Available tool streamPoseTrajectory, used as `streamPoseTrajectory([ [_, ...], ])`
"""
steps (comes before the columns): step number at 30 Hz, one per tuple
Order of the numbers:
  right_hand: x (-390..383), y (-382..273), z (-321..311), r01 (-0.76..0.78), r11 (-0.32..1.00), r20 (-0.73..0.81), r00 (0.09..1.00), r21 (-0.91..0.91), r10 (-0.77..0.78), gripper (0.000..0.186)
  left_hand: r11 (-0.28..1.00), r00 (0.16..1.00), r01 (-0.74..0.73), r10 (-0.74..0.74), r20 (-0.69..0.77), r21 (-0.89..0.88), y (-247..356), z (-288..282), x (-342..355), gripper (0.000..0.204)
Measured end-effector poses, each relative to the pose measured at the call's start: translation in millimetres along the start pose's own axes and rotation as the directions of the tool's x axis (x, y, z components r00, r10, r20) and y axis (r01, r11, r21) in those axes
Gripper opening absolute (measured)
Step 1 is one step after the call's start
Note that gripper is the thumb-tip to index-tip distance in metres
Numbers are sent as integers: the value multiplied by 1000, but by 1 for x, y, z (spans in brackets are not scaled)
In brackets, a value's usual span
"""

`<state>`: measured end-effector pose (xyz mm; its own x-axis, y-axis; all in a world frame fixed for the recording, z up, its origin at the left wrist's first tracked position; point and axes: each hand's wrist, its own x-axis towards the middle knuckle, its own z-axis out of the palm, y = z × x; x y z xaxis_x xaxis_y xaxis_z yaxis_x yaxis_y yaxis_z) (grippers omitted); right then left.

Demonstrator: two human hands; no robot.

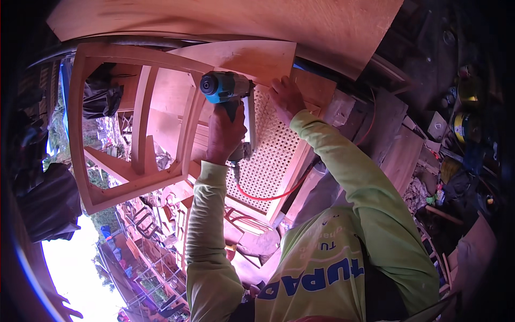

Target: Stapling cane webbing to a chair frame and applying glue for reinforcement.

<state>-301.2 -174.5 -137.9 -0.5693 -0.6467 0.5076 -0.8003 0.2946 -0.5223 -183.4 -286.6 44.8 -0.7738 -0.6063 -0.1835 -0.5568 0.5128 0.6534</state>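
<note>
A blue and black air nailer is in my left hand, whose fingers wrap round its handle. The tool's long metal magazine lies over the left side of a cane-webbing panel framed in pale wood. From the base of the nailer a red air hose curves off to the right. My right hand rests at the panel's upper right corner, fingers bent and close together on its wooden edge. Exactly what those fingertips pinch is hard to make out.
Left of the panel stands an open wooden frame with crossbars. Large plywood sheets span the far side. Dark boards lie at right, beside cluttered shelves with a yellow-banded roll. Scrap wood and chairs fill the floor at lower left.
</note>
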Motion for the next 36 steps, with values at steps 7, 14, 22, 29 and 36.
streamPoseTrajectory([
  [7, -1, 3, 6, 3, 1000, -19, 1000, 4, -3, 30, 996, 996, -86, 86, -3, 23, -23, 2, 12, 30],
  [14, -3, 8, 8, 17, 999, -42, 999, 34, -15, 33, 1000, 1000, 31, -31, -6, 3, -1, 0, 2, 27],
  [22, -2, 21, 5, 6, 993, 45, 999, 117, -12, 29, 935, 989, 7, -59, -136, -355, -4, -21, -70, 19],
  [29, 63, 87, 23, -520, 842, 736, 625, 143, 261, 73, 895, 951, 55, -181, -249, -443, 10, -19, -152, 19],
  [36, 83, 134, 57, -511, 818, 913, 407, 265, -42, 90, 846, 931, 161, -301, -207, -508, 36, 29, -186, 28],
])
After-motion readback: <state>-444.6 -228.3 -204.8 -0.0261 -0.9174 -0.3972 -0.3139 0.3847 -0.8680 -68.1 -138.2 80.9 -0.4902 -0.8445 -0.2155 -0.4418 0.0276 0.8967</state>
